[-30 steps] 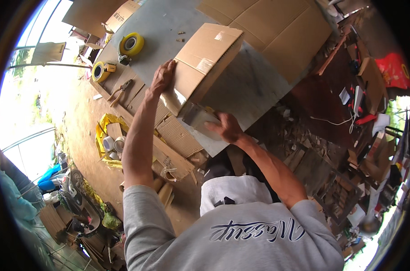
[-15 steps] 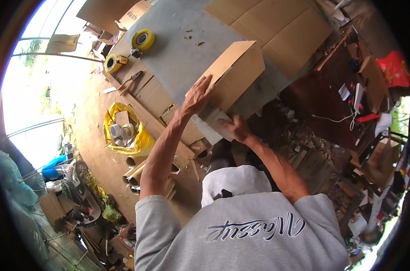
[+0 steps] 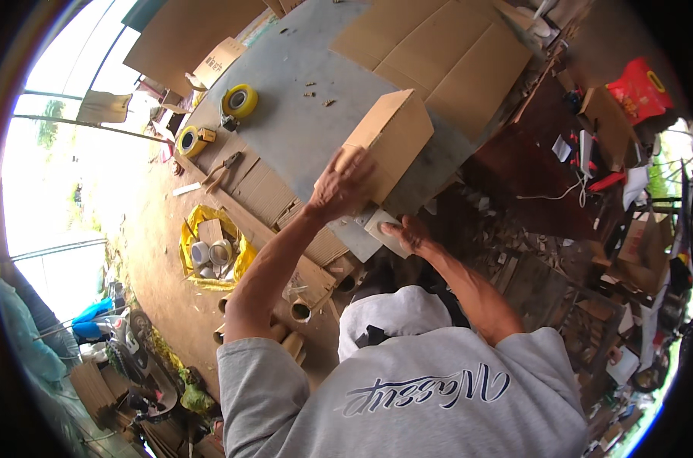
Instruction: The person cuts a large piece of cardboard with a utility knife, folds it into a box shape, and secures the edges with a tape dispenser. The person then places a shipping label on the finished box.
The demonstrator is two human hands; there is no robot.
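Observation:
A tan cardboard box (image 3: 398, 145) lies at a slant on the near part of the grey tabletop (image 3: 285, 76). My left hand (image 3: 345, 179) rests on its near left side, fingers stretched over the cardboard and slightly blurred. Lower and to the right, my right hand (image 3: 410, 233) pinches a small flat pale piece (image 3: 386, 231) just off the box's near end, thumb on top. Whether this piece is a flap of the box or separate cannot be told. The box's near corner is partly hidden by my left hand.
Rolls of yellow tape (image 3: 240, 101) and pliers (image 3: 223, 171) lie toward the table's left edge. A flattened cardboard sheet (image 3: 446, 65) covers the far right. On the floor at left sits a yellow bag (image 3: 243, 267) holding tape rolls, near cardboard tubes (image 3: 301, 311). Scraps litter the right.
The whole view has shifted, so the box sits lower in it. My left hand stays on the box, now blurred. My right hand still grips the pale piece, slightly lower and nearer.

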